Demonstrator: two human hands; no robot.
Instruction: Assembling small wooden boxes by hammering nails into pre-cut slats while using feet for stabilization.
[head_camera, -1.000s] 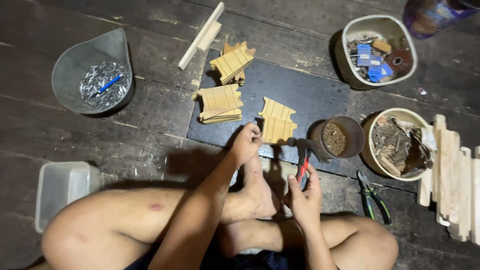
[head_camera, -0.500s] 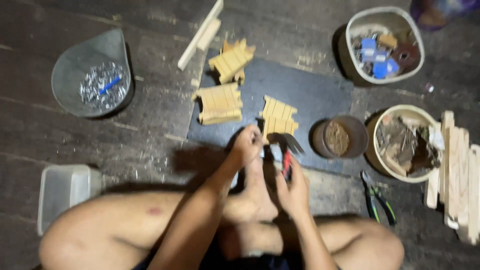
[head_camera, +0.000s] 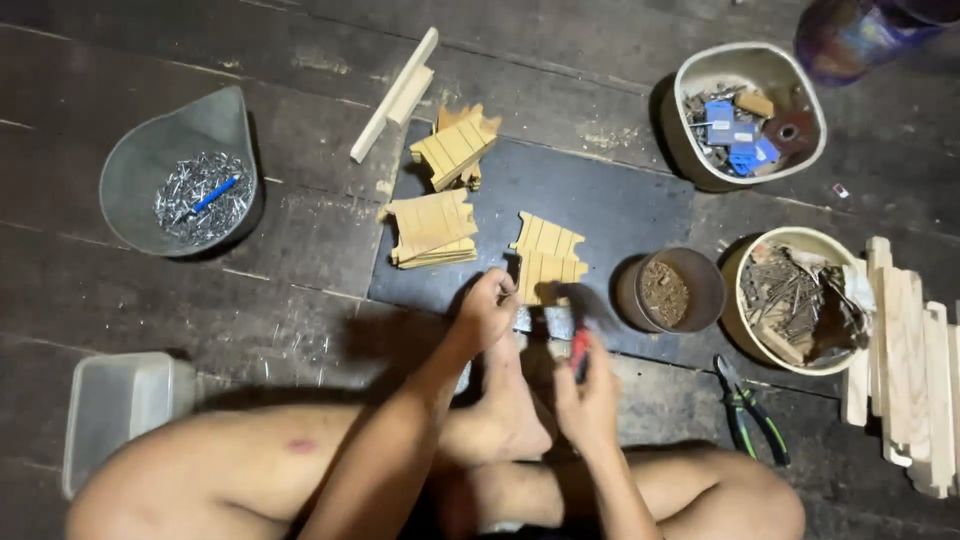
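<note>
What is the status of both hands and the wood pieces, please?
Left hand on a small piece. Right hand grips red-handled tool. Slatted wood panel just ahead, unobstructed.

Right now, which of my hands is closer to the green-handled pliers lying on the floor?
Right. Your right hand, gripping a red-handled tool, sits just to the pliers' left. Your left hand is farther off, up by the slatted wooden piece on the dark mat.

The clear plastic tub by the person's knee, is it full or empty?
Empty, as far as it shows: the clear plastic tub stands upright on the floorboards, its pale bottom bare, though one edge is cut off.
</note>
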